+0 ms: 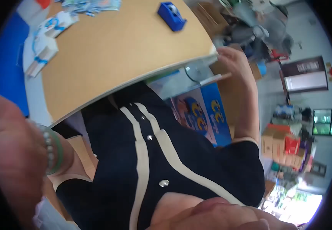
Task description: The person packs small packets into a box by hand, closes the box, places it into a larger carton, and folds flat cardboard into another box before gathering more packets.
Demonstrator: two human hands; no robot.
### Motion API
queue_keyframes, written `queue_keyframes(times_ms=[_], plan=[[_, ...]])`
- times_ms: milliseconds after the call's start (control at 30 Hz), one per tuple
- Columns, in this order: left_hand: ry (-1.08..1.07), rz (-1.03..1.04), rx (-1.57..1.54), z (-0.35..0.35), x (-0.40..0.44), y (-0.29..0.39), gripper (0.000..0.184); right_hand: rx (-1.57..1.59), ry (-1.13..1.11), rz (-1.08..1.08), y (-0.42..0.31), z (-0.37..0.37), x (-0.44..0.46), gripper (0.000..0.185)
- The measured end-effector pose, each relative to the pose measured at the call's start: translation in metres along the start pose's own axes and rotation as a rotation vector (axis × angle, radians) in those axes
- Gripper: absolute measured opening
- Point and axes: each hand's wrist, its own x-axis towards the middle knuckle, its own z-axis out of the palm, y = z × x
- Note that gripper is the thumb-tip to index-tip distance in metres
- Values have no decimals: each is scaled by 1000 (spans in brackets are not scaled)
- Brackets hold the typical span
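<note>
My left hand [14, 149] is large and blurred at the left edge, close to the camera, with a beaded bracelet [49, 147] and a green bangle at its wrist. Its fingers are smeared, so what it holds, if anything, cannot be made out. At the desk's right corner is my right hand [233, 63], blurred, its fingers loosely spread beside an open drawer [169, 86]. A round clear item [197, 72] lies in that drawer. On the tan desk [123, 42] stands a blue tape dispenser [171, 16].
White bundles with blue bands [45, 53] lie at the desk's left, by a blue surface [4, 50]. Small blue packets [93, 5] are at the far edge. A blue printed box [200, 111] stands below the drawer. Cartons [273, 143] and a doorway [306, 76] show at right.
</note>
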Motion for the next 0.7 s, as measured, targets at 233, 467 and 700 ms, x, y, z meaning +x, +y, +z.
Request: queue_keyframes(times_ms=[233,467,700], plan=[[-25,-52,214,4,3,29,41,-48,-86,-745,-135,28,16,27],[-49,-42,357,8,1,58,40,415,-507,-1247,-243,62,-52,25],[-33,-52,416,-2,-9,81,39,665,-600,-1431,-282,93,-88,23]])
